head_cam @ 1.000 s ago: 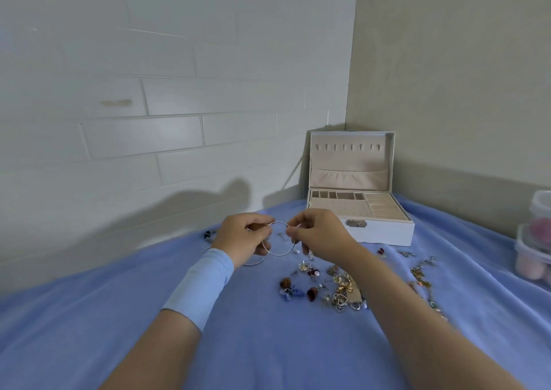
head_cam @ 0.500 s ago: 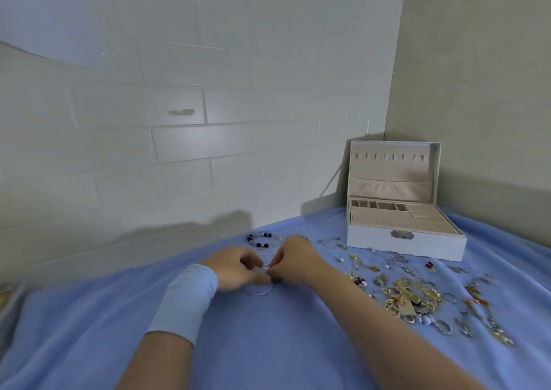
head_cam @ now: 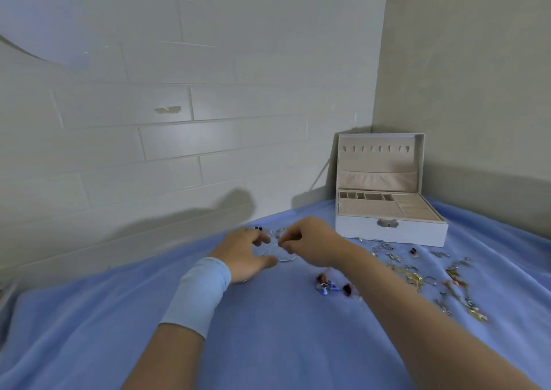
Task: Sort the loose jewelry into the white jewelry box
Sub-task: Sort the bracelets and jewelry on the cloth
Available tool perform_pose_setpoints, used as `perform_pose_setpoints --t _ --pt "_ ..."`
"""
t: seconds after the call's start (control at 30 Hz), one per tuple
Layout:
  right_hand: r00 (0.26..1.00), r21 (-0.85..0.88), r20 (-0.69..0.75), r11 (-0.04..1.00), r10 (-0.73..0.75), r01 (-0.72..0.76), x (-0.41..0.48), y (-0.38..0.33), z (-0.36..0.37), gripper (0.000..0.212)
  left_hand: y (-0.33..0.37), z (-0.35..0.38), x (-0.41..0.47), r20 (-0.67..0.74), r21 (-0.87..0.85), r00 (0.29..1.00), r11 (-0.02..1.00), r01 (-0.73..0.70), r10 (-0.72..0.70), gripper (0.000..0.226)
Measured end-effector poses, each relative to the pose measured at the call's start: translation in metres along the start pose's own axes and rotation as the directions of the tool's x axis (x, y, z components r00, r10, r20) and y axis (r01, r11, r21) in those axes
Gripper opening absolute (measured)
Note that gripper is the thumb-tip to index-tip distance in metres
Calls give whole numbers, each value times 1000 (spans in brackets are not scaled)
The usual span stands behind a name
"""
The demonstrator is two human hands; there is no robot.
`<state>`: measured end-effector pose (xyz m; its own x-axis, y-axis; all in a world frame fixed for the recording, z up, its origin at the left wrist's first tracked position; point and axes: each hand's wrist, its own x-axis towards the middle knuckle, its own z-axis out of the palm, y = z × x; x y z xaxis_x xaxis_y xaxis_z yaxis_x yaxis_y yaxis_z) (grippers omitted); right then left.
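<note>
The white jewelry box (head_cam: 390, 231) stands open in the back right corner, its lid upright and its beige compartments showing. Loose jewelry (head_cam: 417, 276) lies scattered on the blue cloth in front of it. A thin silver hoop (head_cam: 284, 257) lies low over the cloth between my hands. My right hand (head_cam: 310, 245) pinches the hoop's upper edge. My left hand (head_cam: 247, 254), with a light blue wristband, has its fingers and thumb curled round the hoop's left side. A dark beaded bracelet (head_cam: 258, 228) peeks out behind my left hand.
A small cluster of red and blue pieces (head_cam: 331, 284) lies just under my right forearm. The blue cloth (head_cam: 268, 345) covers the whole surface. A white brick wall closes the left and back, and a beige wall closes the right.
The hoop and both hands came down from mid-air to just above the cloth. The camera swung left then partly back, so the box sits further right than a second ago.
</note>
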<state>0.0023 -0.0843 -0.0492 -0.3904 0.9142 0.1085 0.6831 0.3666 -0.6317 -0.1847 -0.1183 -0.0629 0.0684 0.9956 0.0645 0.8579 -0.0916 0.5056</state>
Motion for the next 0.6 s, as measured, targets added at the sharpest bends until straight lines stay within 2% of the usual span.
perform_pose_setpoints --t 0.1,0.23,0.3,0.43,0.5,0.6 --pt "999 -33 -37 999 15 -16 -16 25 -37 18 40 18 5 0 -20 990 990 -141 141 37" --pt "996 -122 12 989 91 -89 -39 65 -73 27 98 40 16 39 -44 967 967 -252 254 27" --pt "991 -191 28 973 134 -126 -50 83 -84 37 122 54 23 96 -31 961 965 -259 261 25" --pt "982 -319 55 935 182 -156 -62 112 -93 38 149 83 31 232 13 944 970 -243 233 27" --pt "981 -319 49 933 189 -164 -62 125 -95 42 152 94 33 218 -12 948 972 -236 233 34" --pt "981 -253 40 952 190 -174 -60 133 -99 37 146 101 34 165 -61 958 972 -226 233 26"
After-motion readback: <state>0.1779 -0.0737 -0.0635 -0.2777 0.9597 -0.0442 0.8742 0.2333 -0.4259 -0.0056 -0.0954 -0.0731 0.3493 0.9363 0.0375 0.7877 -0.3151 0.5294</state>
